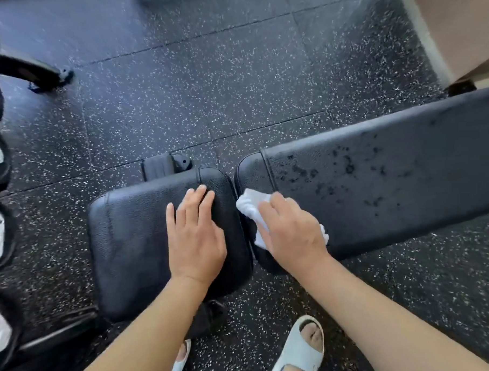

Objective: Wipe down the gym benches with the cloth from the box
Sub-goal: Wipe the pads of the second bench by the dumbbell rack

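Two bare hands on black padded bench. Left hand flat, fingers straight and slightly spread, palm pressing pebbled-vinyl seat pad. Right hand, just right of seat pad, fingers bent over crumpled white cloth, pressing it on rounded near end of long back pad. Back pad surface mottled with dark wet-looking spots. Beyond seat pad: speckled rubber floor tiles. No readable writing.
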